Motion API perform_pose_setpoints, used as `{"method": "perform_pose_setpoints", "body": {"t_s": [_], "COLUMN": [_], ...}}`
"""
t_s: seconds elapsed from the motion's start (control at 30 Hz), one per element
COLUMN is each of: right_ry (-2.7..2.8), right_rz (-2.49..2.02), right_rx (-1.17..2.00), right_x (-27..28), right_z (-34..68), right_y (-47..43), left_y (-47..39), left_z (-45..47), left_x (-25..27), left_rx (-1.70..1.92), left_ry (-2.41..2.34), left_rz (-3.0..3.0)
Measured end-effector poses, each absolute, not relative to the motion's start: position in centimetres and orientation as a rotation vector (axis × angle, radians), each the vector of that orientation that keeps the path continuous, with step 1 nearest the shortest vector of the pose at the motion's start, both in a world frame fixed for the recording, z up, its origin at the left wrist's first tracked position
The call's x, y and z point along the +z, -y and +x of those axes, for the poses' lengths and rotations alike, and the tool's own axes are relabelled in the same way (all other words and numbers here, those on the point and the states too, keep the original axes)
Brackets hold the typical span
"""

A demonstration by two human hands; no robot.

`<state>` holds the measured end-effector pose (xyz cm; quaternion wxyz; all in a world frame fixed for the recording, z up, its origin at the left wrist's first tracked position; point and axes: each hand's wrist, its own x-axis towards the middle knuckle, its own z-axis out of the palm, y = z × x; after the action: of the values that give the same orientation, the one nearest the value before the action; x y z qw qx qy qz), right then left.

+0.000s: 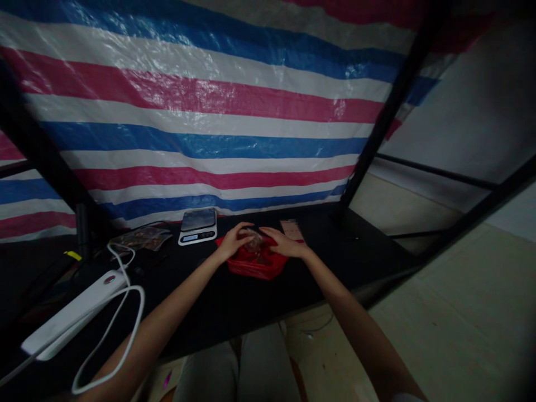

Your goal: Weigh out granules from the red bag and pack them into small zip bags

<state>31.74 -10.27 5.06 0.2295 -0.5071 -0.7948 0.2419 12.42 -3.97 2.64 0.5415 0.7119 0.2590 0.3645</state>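
Note:
A crinkled clear plastic bag (253,243) with something dark inside sits in the mouth of a red plastic bag (255,270) on the black table. My left hand (235,243) is on its left side, thumb and fingers curved about the clear plastic. From the right, my right hand (283,244) holds the other side with fingers reaching over the top. The contents are too dim and small to make out. Just behind my right hand lies a flat pinkish card or packet (292,229), partly covered.
A white digital scale (198,226) stands left of the red bag. Farther left lie a shiny printed packet (146,238) and a white power strip (79,312) with a looping white cable (140,318). Black frame posts (372,134) and a striped tarp (226,148) bound the table (201,312).

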Motion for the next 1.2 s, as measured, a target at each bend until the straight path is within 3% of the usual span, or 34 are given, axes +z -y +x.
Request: {"method": "perform_pose_setpoints", "body": {"t_s": [0.47, 0.77, 1.0, 1.2], "right_ry": [2.139, 2.121, 2.218, 2.163], "right_rz": [-1.521, -1.622, -1.657, -1.570], "right_rx": [0.270, 0.269, -0.055, -0.073], "right_x": [5.6, 5.3, 6.8, 7.6], "right_z": [29.7, 30.1, 30.2, 30.0], "right_y": [10.8, 10.9, 11.4, 11.6], "left_y": [5.1, 4.7, 5.9, 5.2], "left_z": [12.1, 11.9, 11.9, 11.5], "left_x": [4.6, 3.8, 4.8, 3.9], "left_rx": [0.647, 0.785, 0.889, 0.840], "left_ry": [-0.872, -1.005, -1.049, -0.929], "left_rz": [2.378, 2.266, 2.485, 2.313]}}
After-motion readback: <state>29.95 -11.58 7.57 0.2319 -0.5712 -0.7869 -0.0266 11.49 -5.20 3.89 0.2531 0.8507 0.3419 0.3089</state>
